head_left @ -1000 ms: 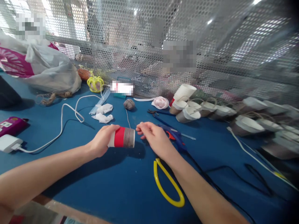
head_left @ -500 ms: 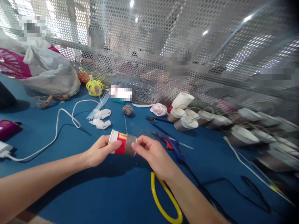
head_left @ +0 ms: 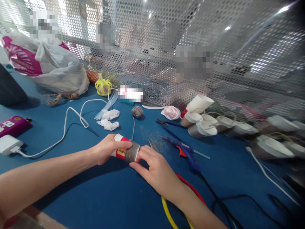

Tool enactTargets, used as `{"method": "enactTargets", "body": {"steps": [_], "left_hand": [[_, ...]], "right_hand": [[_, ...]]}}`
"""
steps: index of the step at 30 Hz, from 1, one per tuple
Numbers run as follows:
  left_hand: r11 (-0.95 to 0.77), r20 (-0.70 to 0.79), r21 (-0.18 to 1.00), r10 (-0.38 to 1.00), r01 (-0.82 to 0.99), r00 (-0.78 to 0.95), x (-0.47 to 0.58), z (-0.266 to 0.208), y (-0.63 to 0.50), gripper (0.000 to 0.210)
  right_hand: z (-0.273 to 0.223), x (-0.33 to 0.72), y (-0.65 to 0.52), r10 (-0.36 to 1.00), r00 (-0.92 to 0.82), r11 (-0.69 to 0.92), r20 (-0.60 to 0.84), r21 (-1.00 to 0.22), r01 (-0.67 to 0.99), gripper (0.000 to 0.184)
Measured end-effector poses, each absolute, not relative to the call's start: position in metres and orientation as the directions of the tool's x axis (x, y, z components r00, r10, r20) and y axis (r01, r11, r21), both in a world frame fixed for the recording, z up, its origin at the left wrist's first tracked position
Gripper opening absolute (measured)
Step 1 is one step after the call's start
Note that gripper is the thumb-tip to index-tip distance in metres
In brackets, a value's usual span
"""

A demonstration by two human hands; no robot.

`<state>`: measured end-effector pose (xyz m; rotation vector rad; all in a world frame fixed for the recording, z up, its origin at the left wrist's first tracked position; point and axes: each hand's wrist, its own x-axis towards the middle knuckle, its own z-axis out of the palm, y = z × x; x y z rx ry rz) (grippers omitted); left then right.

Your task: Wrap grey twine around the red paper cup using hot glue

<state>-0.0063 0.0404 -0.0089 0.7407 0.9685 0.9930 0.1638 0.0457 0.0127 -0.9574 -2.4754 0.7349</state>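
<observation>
A blue tabletop (head_left: 100, 197) carries everything here. Along its left lie a purple power strip (head_left: 14, 126) and a white adapter (head_left: 9, 144), whose white cable (head_left: 65, 127) loops across the surface. Farther back sit a bulging plastic bag (head_left: 59, 70), a tangle of brown twine (head_left: 59, 99) and a small yellow basket-like piece (head_left: 103, 88). Toward the middle are crumpled white scraps (head_left: 109, 124), a ball of grey yarn (head_left: 137, 112) and a pale pink roll (head_left: 171, 113). Rightward — blue-handled pliers (head_left: 177, 125), a blue glue gun (head_left: 187, 152) and grey-banded paper cups (head_left: 202, 128), several with twine handles.
</observation>
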Motion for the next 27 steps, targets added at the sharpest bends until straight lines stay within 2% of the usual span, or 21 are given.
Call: {"method": "enactTargets", "body": {"steps": [2,7,11,13,16,19,21,23,27], "left_hand": [[0.371,-0.319,0.87,0.926,-0.325,0.203,-0.005,-0.008,0.04,0.018],[0.334,-0.301,0.903,0.941,-0.271,0.157,-0.002,-0.008,0.039,0.018],[0.281,-0.261,0.947,0.956,-0.158,0.138,-0.002,-0.011,0.037,0.017],[0.273,-0.256,0.954,0.956,-0.121,0.141,-0.003,-0.011,0.036,0.018],[0.277,-0.267,0.958,0.956,-0.078,0.122,-0.002,-0.008,0.034,0.019],[0.279,-0.272,0.96,0.952,-0.03,0.137,-0.002,-0.006,0.033,0.019],[0.268,-0.265,0.963,0.952,0.002,0.153,-0.001,-0.007,0.032,0.019],[0.266,-0.268,0.963,0.95,0.033,0.158,-0.001,-0.008,0.032,0.019],[0.26,-0.269,0.962,0.952,0.082,0.143,0.0,-0.009,0.033,0.021]], "right_hand": [[0.015,0.165,0.047,0.74,-0.667,0.559,0.08,-0.624,0.546,0.01],[0.014,0.165,0.049,0.845,-0.526,0.326,-0.098,-0.684,0.652,0.029],[0.017,0.163,0.049,0.839,-0.516,0.291,-0.175,-0.656,0.696,0.029],[0.026,0.168,0.052,0.87,-0.473,0.304,-0.141,-0.6,0.74,0.03],[0.044,0.192,0.067,0.955,-0.286,0.289,0.078,-0.453,0.843,0.03],[0.052,0.232,0.087,0.975,-0.023,0.084,0.219,-0.276,0.958,0.025],[0.046,0.258,0.097,0.981,0.061,-0.016,0.186,-0.232,0.973,0.022],[0.032,0.276,0.103,0.993,0.08,-0.06,0.086,-0.219,0.974,0.02],[0.004,0.286,0.107,0.997,0.053,-0.066,-0.053,-0.291,0.955,0.021]]}}
